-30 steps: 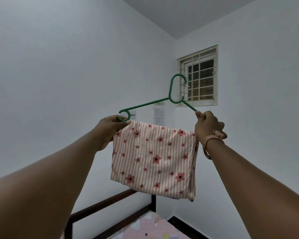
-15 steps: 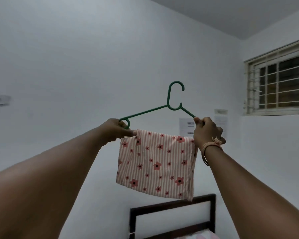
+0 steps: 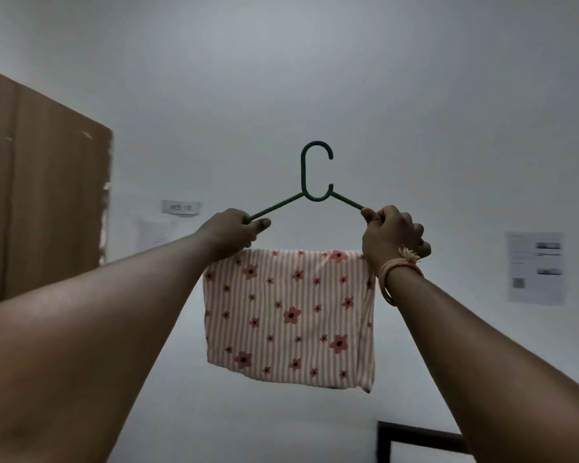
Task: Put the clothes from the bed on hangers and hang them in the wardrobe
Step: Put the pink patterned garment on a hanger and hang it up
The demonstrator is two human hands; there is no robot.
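**Green hanger held up by both hands**

Green plastic forms the hanger, which is raised in front of a pale wall with its hook pointing up and opening to the right. Both arms are stretched forward and upward, nearly straight, and converge on the hanger's two ends. The left end is gripped by the left hand, fingers curled round the sloping arm and the thumb laid along it. The right end is clutched by the right hand in a closed fist, with the knuckles turned toward the camera; a peach thread band is worn on that wrist. A folded striped cloth with pink flowers is draped over the hanger's lower bar, hidden under the fold, and hangs between the two wrists. A brown wardrobe is seen at the left edge, well apart from the hanger. Papers are stuck on the wall at right, and a dark bed frame shows at the bottom.
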